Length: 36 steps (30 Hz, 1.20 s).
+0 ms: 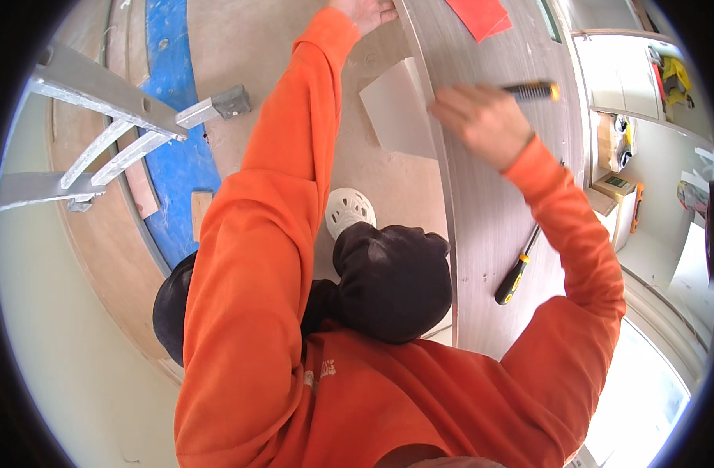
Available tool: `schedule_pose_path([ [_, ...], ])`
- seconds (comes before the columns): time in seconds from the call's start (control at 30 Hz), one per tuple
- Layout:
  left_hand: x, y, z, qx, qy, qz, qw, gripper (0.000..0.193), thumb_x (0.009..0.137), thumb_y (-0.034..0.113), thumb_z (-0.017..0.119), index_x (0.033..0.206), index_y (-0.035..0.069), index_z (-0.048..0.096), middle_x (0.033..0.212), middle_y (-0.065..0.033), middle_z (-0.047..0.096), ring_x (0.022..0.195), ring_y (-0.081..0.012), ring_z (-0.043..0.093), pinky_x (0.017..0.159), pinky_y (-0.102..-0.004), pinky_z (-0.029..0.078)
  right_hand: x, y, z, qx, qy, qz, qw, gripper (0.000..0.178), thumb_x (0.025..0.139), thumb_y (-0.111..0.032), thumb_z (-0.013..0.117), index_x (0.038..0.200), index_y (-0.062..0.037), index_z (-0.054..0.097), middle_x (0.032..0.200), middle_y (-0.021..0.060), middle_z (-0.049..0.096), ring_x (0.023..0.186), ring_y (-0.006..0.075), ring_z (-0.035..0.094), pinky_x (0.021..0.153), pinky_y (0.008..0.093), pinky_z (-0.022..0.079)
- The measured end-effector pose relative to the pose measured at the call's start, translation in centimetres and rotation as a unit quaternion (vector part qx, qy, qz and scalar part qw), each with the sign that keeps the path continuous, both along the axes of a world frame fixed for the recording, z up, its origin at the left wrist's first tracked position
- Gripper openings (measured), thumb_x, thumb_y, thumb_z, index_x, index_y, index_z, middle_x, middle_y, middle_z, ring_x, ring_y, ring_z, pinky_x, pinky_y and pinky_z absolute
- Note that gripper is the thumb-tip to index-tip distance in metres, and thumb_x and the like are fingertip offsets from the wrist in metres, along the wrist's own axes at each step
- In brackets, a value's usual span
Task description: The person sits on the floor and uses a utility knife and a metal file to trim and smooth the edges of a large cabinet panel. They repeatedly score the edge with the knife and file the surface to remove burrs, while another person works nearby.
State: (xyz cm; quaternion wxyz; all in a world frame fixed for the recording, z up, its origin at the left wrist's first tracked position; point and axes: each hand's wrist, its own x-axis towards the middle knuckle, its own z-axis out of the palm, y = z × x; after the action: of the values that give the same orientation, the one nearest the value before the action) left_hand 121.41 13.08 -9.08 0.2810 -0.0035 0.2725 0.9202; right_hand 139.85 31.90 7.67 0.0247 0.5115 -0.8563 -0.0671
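Note:
A long grey wood-grain board (482, 226) lies before me on the right. Over its left edge is my right hand (482, 121), slightly blurred, with its fingers closed. A black handle with a yellow end (535, 90) sticks out from the fist; the tool's working end is hidden. My left hand (365, 12) is at the far end beside the board's edge, partly cut off by the picture's top, its visible fingers stretched out. On the board nearer me rests a screwdriver (513, 281) with a black-and-yellow handle.
Red sheets (482, 15) lie on the board's far part. A pale panel (400, 109) is beside its left edge. At left stands a metal stepladder (107, 97) near a blue floor strip (170, 70). Shelves with boxes (614, 187) line the right. My white shoe (349, 209) is below.

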Motion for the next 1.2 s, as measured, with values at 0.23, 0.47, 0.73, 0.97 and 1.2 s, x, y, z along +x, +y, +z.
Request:
schedule_pose_path([
  [0.23,0.3,1.4,-5.2,0.031,0.017,0.013,0.999,0.030,0.101,0.031,0.061,0.125,0.012,0.060,0.113,-0.0036,0.068,0.100,-0.0154,0.064,0.087,-0.0293,0.052,-8.3,-2.9,0.6,-0.050,0.095,-0.045,0.993,0.029,0.076,-0.005,0.064,0.104,-0.0105,0.069,0.103,0.0035,0.065,0.083,0.0215,0.068,0.067,0.0341,0.057],
  [0.47,6.6,1.0,0.5,0.023,-0.045,0.085,0.995,0.045,0.099,0.028,0.064,0.137,0.007,0.052,0.126,-0.0074,0.060,0.110,-0.0179,0.062,0.083,-0.0303,0.055,-25.6,-6.9,-2.5,-0.019,0.024,-0.072,0.997,0.025,0.088,-0.012,0.060,0.111,-0.0127,0.070,0.098,0.0136,0.069,0.088,0.0368,0.069,0.077,0.0478,0.056],
  [0.73,9.8,0.6,2.2,0.022,-0.047,0.062,0.997,0.044,0.097,0.030,0.067,0.134,0.009,0.055,0.121,-0.0021,0.063,0.107,-0.0151,0.062,0.089,-0.0308,0.054,-28.4,-7.0,-2.4,-0.005,-0.036,-0.017,0.999,0.022,0.082,-0.008,0.063,0.102,-0.0080,0.072,0.098,0.0170,0.068,0.092,0.0390,0.067,0.081,0.0460,0.054],
  [0.97,9.7,0.9,1.9,0.054,-0.041,0.065,0.996,0.058,0.091,0.018,0.075,0.141,0.006,0.048,0.119,-0.0041,0.062,0.111,-0.0169,0.058,0.094,-0.0356,0.051,-28.5,-7.0,-2.0,0.002,-0.032,-0.021,0.999,0.020,0.083,-0.007,0.064,0.102,-0.0078,0.072,0.102,0.0165,0.066,0.092,0.0391,0.067,0.081,0.0459,0.054],
  [1.2,10.0,1.5,1.6,0.033,-0.045,0.081,0.995,0.053,0.092,0.013,0.072,0.140,0.005,0.049,0.115,-0.0047,0.064,0.107,-0.0166,0.060,0.093,-0.0345,0.052,-28.7,-6.6,-2.0,0.001,-0.019,0.009,1.000,0.019,0.084,-0.006,0.064,0.102,-0.0060,0.071,0.095,0.0165,0.069,0.088,0.0403,0.067,0.079,0.0449,0.054],
])
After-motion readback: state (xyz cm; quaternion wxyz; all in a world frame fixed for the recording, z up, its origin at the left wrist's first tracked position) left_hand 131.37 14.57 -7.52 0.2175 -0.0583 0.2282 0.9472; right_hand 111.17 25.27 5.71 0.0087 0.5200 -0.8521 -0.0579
